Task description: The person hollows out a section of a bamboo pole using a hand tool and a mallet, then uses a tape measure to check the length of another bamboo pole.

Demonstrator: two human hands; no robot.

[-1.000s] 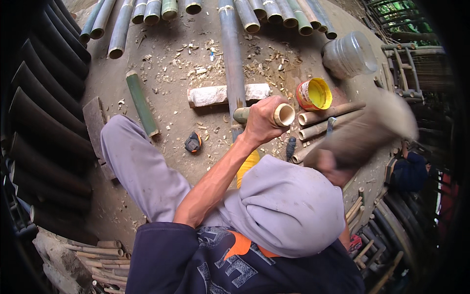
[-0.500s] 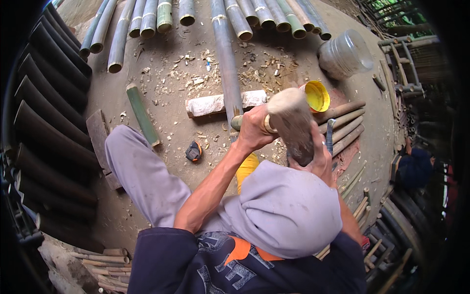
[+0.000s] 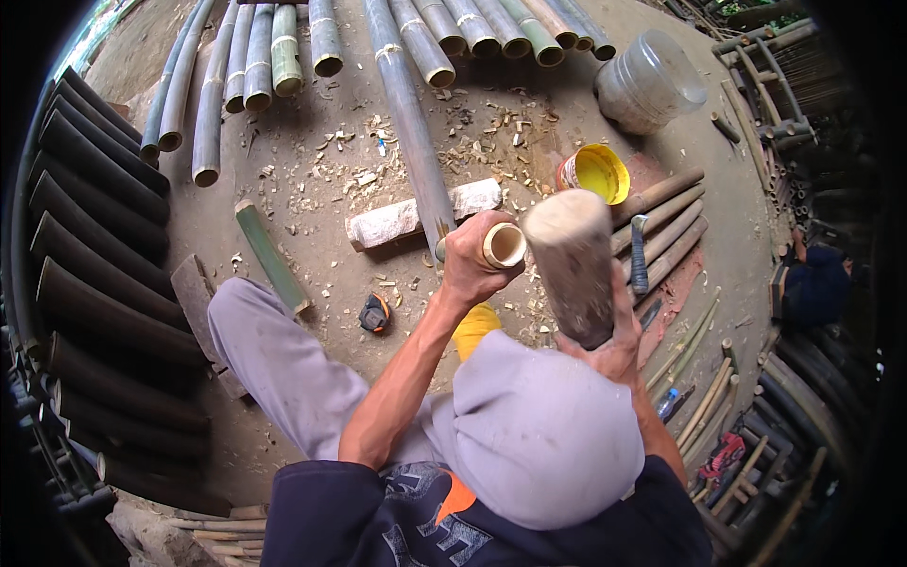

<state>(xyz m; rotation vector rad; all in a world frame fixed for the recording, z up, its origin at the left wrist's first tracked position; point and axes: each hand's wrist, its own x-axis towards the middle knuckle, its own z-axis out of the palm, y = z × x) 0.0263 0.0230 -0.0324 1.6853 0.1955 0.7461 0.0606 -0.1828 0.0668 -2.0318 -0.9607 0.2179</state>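
Observation:
My left hand (image 3: 475, 257) is wrapped round a short, pale-rimmed bamboo tube (image 3: 508, 248), its open end facing up toward me. Beyond that hand, a long grey bamboo pole (image 3: 411, 142) rests across a whitish block (image 3: 387, 225); the pole's near end reaches the tube, and the exact contact is hidden by my fingers. My right hand (image 3: 614, 350) grips the lower part of a thick wooden mallet (image 3: 573, 269), slightly blurred. The mallet stands tilted just right of the tube, apart from it. My knees (image 3: 548, 425) are bent beneath my arms.
Bamboo poles (image 3: 468, 28) line the far side, and dark curved bamboo (image 3: 113, 293) stacks at left. A green bamboo piece (image 3: 272, 255) and tape measure (image 3: 374, 313) lie nearby. At right are a yellow bucket (image 3: 565, 173), clear plastic container (image 3: 642, 85) and dark-handled tool (image 3: 639, 255).
The mallet has moved away from the bamboo tube, uncovering its open end. My left hand keeps its hold on the tube. The whole view has shifted a little.

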